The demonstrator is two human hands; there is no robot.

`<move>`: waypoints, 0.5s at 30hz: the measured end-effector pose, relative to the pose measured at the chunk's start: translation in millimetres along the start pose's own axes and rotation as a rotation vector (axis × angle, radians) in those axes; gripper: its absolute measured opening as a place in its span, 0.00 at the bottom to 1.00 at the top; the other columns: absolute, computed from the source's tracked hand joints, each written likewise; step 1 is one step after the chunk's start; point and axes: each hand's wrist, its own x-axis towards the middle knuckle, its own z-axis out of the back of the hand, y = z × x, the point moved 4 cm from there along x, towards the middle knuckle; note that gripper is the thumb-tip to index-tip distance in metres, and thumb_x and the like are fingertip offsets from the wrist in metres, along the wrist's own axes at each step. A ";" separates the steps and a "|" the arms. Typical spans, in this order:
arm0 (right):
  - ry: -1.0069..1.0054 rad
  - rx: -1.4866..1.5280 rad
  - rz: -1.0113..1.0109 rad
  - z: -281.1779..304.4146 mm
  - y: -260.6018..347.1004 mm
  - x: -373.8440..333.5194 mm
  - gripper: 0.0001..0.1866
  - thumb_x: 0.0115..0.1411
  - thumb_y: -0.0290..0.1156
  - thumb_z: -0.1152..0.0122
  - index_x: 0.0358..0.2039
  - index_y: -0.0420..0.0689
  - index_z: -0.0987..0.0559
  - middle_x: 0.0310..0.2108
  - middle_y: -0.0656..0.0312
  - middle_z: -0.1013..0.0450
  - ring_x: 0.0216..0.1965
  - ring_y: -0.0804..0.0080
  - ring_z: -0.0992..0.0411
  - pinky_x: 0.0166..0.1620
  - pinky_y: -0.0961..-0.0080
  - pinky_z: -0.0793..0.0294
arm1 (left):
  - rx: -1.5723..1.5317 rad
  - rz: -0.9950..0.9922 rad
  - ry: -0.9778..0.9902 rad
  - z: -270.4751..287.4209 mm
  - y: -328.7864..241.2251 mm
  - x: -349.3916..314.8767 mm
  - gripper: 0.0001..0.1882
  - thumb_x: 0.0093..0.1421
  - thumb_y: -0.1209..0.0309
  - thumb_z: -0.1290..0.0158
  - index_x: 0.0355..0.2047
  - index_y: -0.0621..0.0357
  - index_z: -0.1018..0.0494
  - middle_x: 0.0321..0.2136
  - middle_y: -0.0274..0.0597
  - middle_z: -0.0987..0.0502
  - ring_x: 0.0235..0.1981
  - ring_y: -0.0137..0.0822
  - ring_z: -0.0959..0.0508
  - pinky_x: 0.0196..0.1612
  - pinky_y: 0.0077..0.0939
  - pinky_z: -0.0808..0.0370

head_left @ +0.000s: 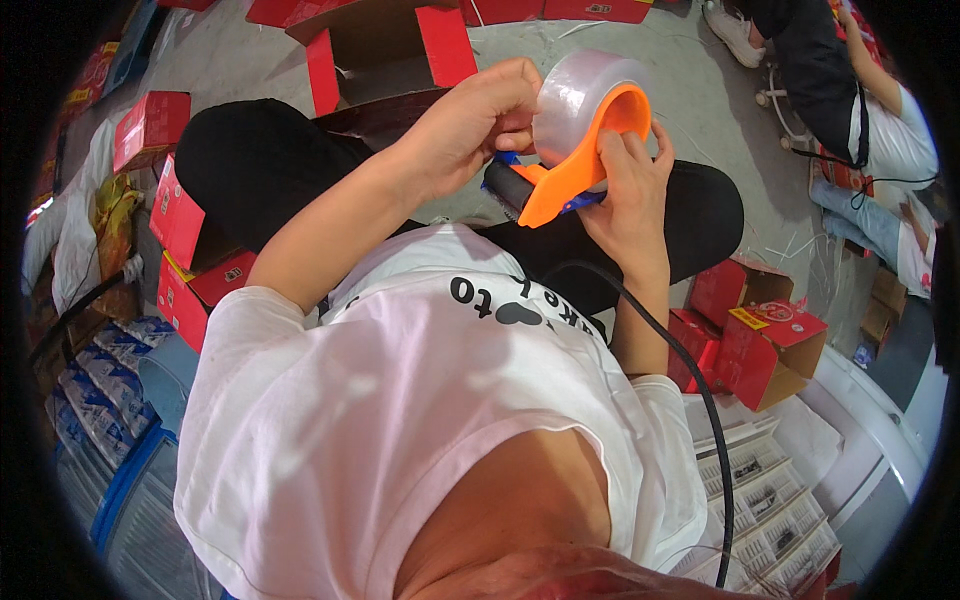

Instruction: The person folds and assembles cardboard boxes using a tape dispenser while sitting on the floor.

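Observation:
An orange tape dispenser [573, 178], with a wide roll of clear packing tape [571, 97] on it, is held up above my lap. My right hand [632, 200] grips it from the right, some fingers reaching into the orange ring. Below the roll, the dispenser has a black roller [508, 187] and blue parts. My left hand [490, 115] is closed, its fingertips bent against the roll's left side. Whether a loose tape end is pinched there is hidden.
An open red carton [445, 48] stands on the floor ahead. More red cartons lie left [152, 130] and right [770, 350]. A black cable [690, 365] runs past my right arm. Another person [815, 80] is at the far right. A white tray [770, 490] lies at lower right.

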 end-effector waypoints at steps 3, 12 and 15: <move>0.005 -0.002 -0.002 0.0 -0.7 -0.5 0.27 0.39 0.25 0.29 0.43 0.44 0.28 0.31 0.63 0.28 0.40 0.62 0.28 0.61 0.45 0.48 | 0.086 -0.082 -0.034 2.8 -1.3 -1.6 0.03 0.60 0.73 0.50 0.34 0.55 0.33 0.24 0.29 0.33 0.21 0.20 0.39 0.28 0.15 0.40; 0.026 0.081 -0.043 3.0 -3.3 -3.4 0.33 0.37 0.25 0.27 0.47 0.42 0.29 0.36 0.57 0.28 0.44 0.56 0.28 0.62 0.52 0.45 | 1.102 -0.677 -0.193 4.3 -34.3 -24.4 0.13 0.57 0.71 0.39 0.44 0.53 0.21 0.32 0.34 0.21 0.35 0.24 0.21 0.43 0.20 0.27; 0.022 0.096 -0.031 2.3 -3.9 -3.6 0.33 0.37 0.25 0.27 0.47 0.42 0.29 0.36 0.56 0.29 0.43 0.55 0.29 0.62 0.51 0.45 | 1.485 -0.927 -0.246 -3.5 -44.2 -30.8 0.11 0.54 0.70 0.38 0.40 0.51 0.18 0.29 0.33 0.21 0.35 0.29 0.20 0.52 0.30 0.31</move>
